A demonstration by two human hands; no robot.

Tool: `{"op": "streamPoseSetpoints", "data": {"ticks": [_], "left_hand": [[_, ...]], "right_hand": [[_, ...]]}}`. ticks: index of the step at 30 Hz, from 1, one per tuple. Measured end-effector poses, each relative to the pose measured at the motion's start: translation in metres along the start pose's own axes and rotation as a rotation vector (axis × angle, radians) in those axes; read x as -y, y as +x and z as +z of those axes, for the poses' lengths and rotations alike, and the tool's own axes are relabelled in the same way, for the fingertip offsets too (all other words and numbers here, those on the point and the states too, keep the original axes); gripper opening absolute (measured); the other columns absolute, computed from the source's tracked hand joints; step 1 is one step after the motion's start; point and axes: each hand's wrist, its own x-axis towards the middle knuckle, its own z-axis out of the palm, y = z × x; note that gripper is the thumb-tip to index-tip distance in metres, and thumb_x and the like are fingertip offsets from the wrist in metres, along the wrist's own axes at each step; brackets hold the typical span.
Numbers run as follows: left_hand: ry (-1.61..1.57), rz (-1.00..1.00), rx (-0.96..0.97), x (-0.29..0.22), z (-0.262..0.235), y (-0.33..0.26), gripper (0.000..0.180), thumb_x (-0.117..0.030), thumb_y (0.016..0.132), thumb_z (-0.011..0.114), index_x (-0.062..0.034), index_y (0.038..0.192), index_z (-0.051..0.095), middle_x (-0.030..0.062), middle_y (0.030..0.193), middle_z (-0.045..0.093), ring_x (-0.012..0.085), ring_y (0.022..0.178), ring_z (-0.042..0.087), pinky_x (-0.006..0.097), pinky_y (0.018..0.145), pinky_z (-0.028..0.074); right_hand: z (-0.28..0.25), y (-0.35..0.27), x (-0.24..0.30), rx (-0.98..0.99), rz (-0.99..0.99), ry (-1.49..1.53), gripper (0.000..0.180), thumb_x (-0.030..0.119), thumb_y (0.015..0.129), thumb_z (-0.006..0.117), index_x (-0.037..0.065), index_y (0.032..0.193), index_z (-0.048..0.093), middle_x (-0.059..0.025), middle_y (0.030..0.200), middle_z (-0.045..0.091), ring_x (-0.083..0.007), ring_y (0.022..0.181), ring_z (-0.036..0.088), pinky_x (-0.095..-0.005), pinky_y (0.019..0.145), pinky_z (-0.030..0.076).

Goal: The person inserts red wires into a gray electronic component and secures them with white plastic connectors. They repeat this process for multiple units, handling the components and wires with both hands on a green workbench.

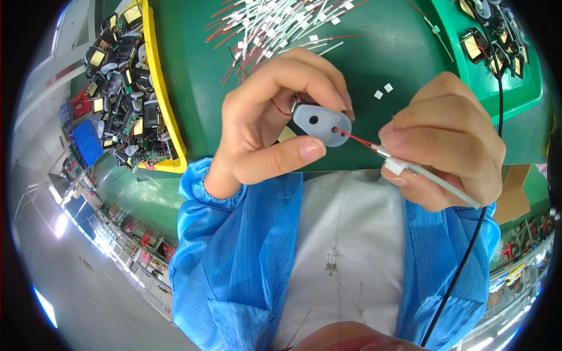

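Observation:
Between the thumb and fingers of my left hand (275, 111) sits a small grey oval plastic housing (323, 121) with two round holes in its face. A thin red wire (357, 139) comes out of the hole nearer my right hand. My right hand (445, 140) pinches a slim pale stick-like part (442, 186) with a white square tab (396, 166) on it, where the red wire meets its tip. Another red wire (281, 107) loops at the housing's other end, partly hidden by my left fingers.
Many similar white sticks with red wires (275, 29) lie heaped on the green table (193, 70). Two small white squares (383, 91) lie near my right hand. A yellow-rimmed bin (161, 88) of assembled parts stands left, a green tray (456, 64) right. A black cable (462, 275) hangs at right.

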Motion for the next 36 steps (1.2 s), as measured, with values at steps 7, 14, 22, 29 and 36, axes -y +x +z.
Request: {"op": "streamPoseSetpoints", "data": {"ticks": [7,14,22,29,36], "left_hand": [[0.073,0.045,0.044,0.003,-0.002,0.002,0.034,-0.002,0.069,0.064,0.0062,0.1,0.051,0.0192,0.097,0.052,0.0214,0.083,0.055,0.027,0.068,0.047],[0.07,0.059,0.04,0.005,-0.002,0.002,0.034,-0.001,0.069,0.064,0.0065,0.1,0.051,0.0196,0.097,0.052,0.0218,0.082,0.055,0.027,0.068,0.047],[0.075,0.079,0.052,0.007,-0.002,0.003,0.035,-0.002,0.069,0.064,0.006,0.1,0.052,0.0198,0.097,0.052,0.0225,0.082,0.056,0.028,0.069,0.046],[0.071,0.054,-0.062,0.002,0.002,0.001,0.028,-0.005,0.071,0.063,0.0052,0.095,0.054,0.0187,0.094,0.054,0.0213,0.081,0.055,0.028,0.069,0.046],[0.455,0.013,0.013,-0.01,-0.002,0.01,0.015,-0.01,0.074,0.067,0.0024,0.082,0.065,0.0081,0.07,0.06,0.0124,0.06,0.054,0.023,0.051,0.041]], "right_hand": [[-0.001,0.0,0.001,-0.011,0.018,-0.012,0.023,0.009,0.072,0.068,-0.005,0.088,0.057,-0.0155,0.075,0.06,-0.0196,0.053,0.054,-0.0278,0.043,0.035],[-0.004,0.001,0.001,0.035,0.06,0.024,0.024,0.007,0.071,0.068,-0.004,0.089,0.058,-0.0156,0.074,0.061,-0.0191,0.055,0.053,-0.0276,0.045,0.035],[-0.003,0.0,0.004,0.008,0.05,-0.012,0.024,0.009,0.071,0.069,-0.004,0.089,0.058,-0.0153,0.075,0.06,-0.0196,0.054,0.053,-0.0278,0.044,0.036],[-0.005,-0.001,0.003,0.02,0.036,-0.096,0.022,0.009,0.074,0.067,-0.004,0.089,0.057,-0.0164,0.077,0.058,-0.0209,0.056,0.053,-0.0283,0.046,0.037],[-0.012,0.002,0.009,0.059,0.527,0.251,0.018,0.009,0.08,0.058,-0.005,0.091,0.055,-0.0122,0.078,0.055,-0.0164,0.065,0.047,-0.0277,0.056,0.036]]}}
